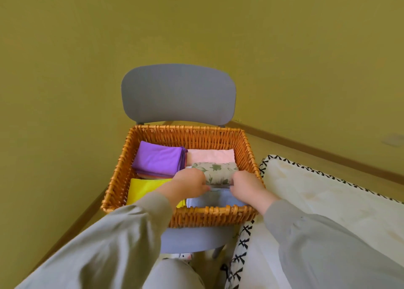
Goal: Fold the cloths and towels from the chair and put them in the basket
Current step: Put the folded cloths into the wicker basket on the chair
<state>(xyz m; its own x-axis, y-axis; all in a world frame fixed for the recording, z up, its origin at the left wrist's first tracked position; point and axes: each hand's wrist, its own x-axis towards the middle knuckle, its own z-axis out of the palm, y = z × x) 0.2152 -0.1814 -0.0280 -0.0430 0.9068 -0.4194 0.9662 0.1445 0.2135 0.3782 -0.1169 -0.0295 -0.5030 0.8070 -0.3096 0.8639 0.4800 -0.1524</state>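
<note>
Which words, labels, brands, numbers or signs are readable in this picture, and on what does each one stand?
None: no readable text shows in this view.
The floral cloth carries only a leaf print.
The white mat has black cross stitches on its border, not letters.
The basket and the chair show no label.

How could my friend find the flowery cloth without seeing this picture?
Find the grey chair with the wicker basket on it. In the basket's right half, between the pink towel behind and the pale blue cloth in front, the left hand and right hand hold the flowery cloth. It is the only patterned one: beige with green leaves.
</note>
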